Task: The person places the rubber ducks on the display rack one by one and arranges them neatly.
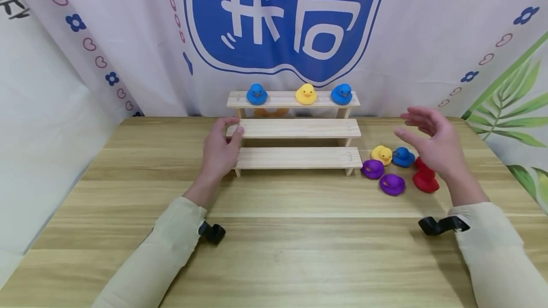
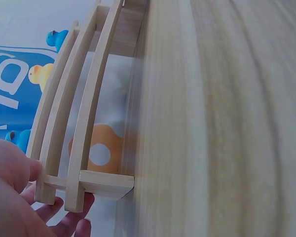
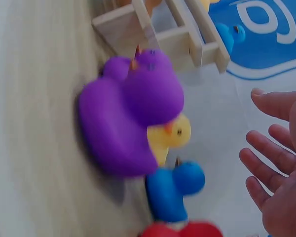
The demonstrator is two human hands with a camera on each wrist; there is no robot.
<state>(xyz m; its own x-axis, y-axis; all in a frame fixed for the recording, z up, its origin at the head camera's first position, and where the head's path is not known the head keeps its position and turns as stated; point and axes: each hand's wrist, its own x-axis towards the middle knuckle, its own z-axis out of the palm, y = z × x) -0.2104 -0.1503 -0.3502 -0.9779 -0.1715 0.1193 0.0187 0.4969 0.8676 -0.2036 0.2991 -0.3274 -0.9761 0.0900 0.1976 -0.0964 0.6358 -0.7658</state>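
Note:
My left hand [image 1: 221, 150] grips the left end of a three-step wooden display stand [image 1: 299, 128]. In the left wrist view its thumb lies against a board and its fingertips show around the board ends. On the top step sit a blue rubber duck [image 1: 257, 94], a yellow duck [image 1: 306, 94] and another blue duck [image 1: 341, 94]. My right hand [image 1: 436, 144] hangs with fingers spread over the loose ducks, holding nothing. Below it are red ducks [image 1: 425, 182], a blue duck [image 1: 403, 157], a yellow duck [image 1: 381, 155] and two purple ducks [image 1: 392, 185].
The stand and ducks are on a wood-grain table [image 1: 274, 251]. Behind hangs a white curtain [image 1: 141, 23] with a blue printed emblem. A black wrist camera mount [image 1: 443, 226] sits on the right cuff, another [image 1: 211, 233] on the left.

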